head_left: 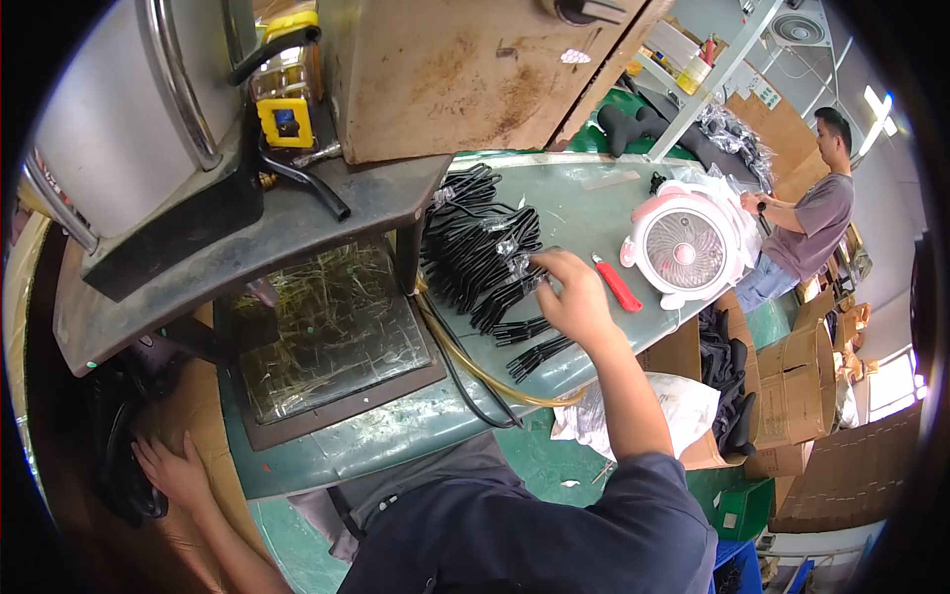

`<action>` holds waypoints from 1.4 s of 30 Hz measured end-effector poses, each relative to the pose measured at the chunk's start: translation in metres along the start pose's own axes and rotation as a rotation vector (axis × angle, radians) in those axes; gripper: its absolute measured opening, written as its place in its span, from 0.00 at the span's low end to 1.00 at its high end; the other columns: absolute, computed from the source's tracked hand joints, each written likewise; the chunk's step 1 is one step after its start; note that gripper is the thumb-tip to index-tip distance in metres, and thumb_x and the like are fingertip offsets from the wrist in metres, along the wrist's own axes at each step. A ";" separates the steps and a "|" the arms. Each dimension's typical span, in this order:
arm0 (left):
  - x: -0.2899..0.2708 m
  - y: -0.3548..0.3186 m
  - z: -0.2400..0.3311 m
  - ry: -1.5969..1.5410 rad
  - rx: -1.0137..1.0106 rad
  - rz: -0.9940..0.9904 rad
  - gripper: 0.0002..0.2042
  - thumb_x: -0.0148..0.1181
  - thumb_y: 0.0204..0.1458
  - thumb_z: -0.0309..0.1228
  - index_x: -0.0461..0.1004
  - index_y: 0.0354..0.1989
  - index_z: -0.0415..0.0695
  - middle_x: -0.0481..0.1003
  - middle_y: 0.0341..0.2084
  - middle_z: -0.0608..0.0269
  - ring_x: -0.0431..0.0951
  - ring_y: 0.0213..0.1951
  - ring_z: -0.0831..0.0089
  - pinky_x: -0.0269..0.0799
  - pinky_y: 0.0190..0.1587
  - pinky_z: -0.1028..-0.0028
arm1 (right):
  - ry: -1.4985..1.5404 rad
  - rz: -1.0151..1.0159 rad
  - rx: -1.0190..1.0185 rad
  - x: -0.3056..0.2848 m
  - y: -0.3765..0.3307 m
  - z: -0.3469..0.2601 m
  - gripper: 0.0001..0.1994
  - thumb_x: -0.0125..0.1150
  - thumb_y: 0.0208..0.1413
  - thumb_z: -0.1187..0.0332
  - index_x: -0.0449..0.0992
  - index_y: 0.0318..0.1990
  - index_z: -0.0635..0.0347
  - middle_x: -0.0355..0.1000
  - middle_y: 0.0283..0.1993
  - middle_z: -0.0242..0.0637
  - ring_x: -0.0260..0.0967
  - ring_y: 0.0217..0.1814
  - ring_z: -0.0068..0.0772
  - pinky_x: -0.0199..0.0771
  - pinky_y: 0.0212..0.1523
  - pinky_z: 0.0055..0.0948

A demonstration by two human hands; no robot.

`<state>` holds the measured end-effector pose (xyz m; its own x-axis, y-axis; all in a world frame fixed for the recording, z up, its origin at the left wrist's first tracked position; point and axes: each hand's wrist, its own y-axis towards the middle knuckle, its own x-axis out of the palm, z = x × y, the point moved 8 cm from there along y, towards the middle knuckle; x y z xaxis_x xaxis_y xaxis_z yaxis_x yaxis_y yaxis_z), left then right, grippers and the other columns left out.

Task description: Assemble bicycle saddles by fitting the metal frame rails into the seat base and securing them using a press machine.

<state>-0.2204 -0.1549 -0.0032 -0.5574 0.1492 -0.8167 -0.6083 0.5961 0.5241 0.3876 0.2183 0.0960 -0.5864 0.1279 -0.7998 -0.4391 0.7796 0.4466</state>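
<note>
Fingertips of the right hand (577, 297) pinch one piece from the black parts pile (482, 255) at frame centre; left hand (170, 469) rests open on cardboard (183, 411), lower left. Next, seemingly, lifting it clear.

Two hands of the wearer show: the right hand (577, 297) on the heap of black plastic pieces (480, 252), too many and too overlapped to count, and the left hand (173, 473) low beside one cardboard sheet (213, 465). On the one green table (594, 203) stand one small pink-and-white fan (685, 249), one red utility knife (618, 285) and one press machine (297, 148) with one glass-like plate (332, 332). One other person (807, 223) stands at the far right, near several cardboard boxes (792, 391), at least three.
</note>
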 end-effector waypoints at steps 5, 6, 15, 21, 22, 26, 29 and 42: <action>0.027 0.002 -0.065 0.114 -0.124 0.102 0.35 0.67 0.62 0.46 0.65 0.75 0.47 0.70 0.71 0.49 0.71 0.71 0.48 0.68 0.71 0.55 | -0.282 -0.257 -0.024 -0.006 -0.056 0.022 0.28 0.59 0.45 0.82 0.80 0.58 0.61 0.78 0.61 0.48 0.75 0.62 0.55 0.77 0.63 0.47; 0.029 0.006 -0.067 0.107 -0.119 0.098 0.35 0.67 0.62 0.46 0.65 0.75 0.47 0.70 0.71 0.49 0.71 0.71 0.48 0.68 0.71 0.55 | -0.269 -0.336 0.011 -0.001 -0.065 0.028 0.30 0.60 0.46 0.83 0.78 0.61 0.60 0.78 0.60 0.46 0.75 0.63 0.55 0.76 0.63 0.47; -0.032 -0.070 -0.138 -0.836 -0.427 0.151 0.30 0.70 0.59 0.32 0.73 0.71 0.41 0.76 0.65 0.42 0.80 0.62 0.55 0.74 0.64 0.62 | -0.436 -0.555 -0.090 0.002 -0.062 0.036 0.33 0.62 0.46 0.84 0.75 0.64 0.57 0.75 0.53 0.43 0.74 0.58 0.50 0.73 0.59 0.44; -0.089 -0.163 -0.065 -1.149 -0.514 0.131 0.26 0.68 0.64 0.24 0.69 0.69 0.31 0.73 0.66 0.41 0.75 0.64 0.56 0.68 0.71 0.61 | -0.496 -0.456 -0.246 -0.007 -0.031 0.014 0.29 0.67 0.45 0.78 0.77 0.60 0.56 0.74 0.49 0.38 0.73 0.55 0.47 0.71 0.57 0.44; -0.092 -0.171 -0.057 -1.134 -0.376 0.127 0.27 0.67 0.63 0.23 0.68 0.70 0.31 0.73 0.66 0.40 0.76 0.64 0.55 0.68 0.70 0.61 | -0.514 -0.406 -0.322 -0.006 -0.028 0.012 0.29 0.68 0.44 0.77 0.77 0.59 0.56 0.74 0.48 0.38 0.73 0.54 0.47 0.72 0.56 0.43; -0.120 -0.177 0.010 -1.149 0.116 0.136 0.29 0.62 0.59 0.18 0.64 0.70 0.33 0.74 0.63 0.35 0.77 0.60 0.44 0.71 0.66 0.51 | -0.511 -0.377 -0.378 -0.002 -0.024 0.020 0.27 0.68 0.43 0.78 0.78 0.57 0.57 0.73 0.46 0.39 0.74 0.52 0.47 0.72 0.55 0.43; -0.171 -0.137 0.090 -1.259 0.613 0.125 0.30 0.64 0.55 0.19 0.64 0.67 0.42 0.76 0.57 0.29 0.79 0.55 0.32 0.73 0.60 0.43 | -0.519 -0.403 -0.304 -0.026 -0.021 0.011 0.27 0.70 0.41 0.77 0.78 0.54 0.58 0.74 0.44 0.39 0.74 0.52 0.47 0.73 0.55 0.42; -0.178 -0.034 0.168 -1.091 0.456 0.208 0.34 0.76 0.50 0.34 0.72 0.65 0.37 0.80 0.60 0.42 0.78 0.62 0.39 0.69 0.68 0.48 | 0.666 -0.198 0.093 0.030 -0.073 -0.067 0.28 0.68 0.45 0.89 0.77 0.59 0.67 0.63 0.38 0.28 0.61 0.33 0.18 0.64 0.36 0.19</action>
<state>-0.0047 -0.0691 0.0837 0.2851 0.7346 -0.6157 -0.1849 0.6725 0.7167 0.3565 0.1236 0.0667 -0.8065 -0.4019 -0.4337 -0.5385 0.8022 0.2579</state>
